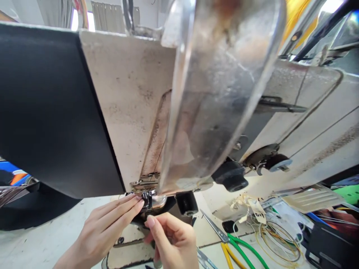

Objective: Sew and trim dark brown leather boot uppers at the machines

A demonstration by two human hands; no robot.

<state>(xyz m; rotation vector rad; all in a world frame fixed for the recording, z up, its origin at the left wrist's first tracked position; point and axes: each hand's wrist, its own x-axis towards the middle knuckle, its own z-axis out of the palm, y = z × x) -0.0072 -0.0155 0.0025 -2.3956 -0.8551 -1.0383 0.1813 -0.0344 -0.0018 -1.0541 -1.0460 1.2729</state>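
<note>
A worn, off-white sewing machine [123,89] fills the upper part of the head view. At the metal presser foot [147,198] under its head, my left hand [103,228] lies flat with fingers stretched out together, the tips touching the foot area. Just right of and below it, my right hand [175,241] is closed in a pinch, thumb against finger. Whatever it pinches is too small and dark to make out. Dark parts around the foot are partly hidden by my fingers.
A clear plastic guard [218,93] hangs in front of the machine head. Right of my hands lie green-handled scissors [244,244], a yellow-handled tool [227,254], looped cords [280,239] with a paper tag [258,211], and a black box [331,243]. A black panel [50,112] stands at left.
</note>
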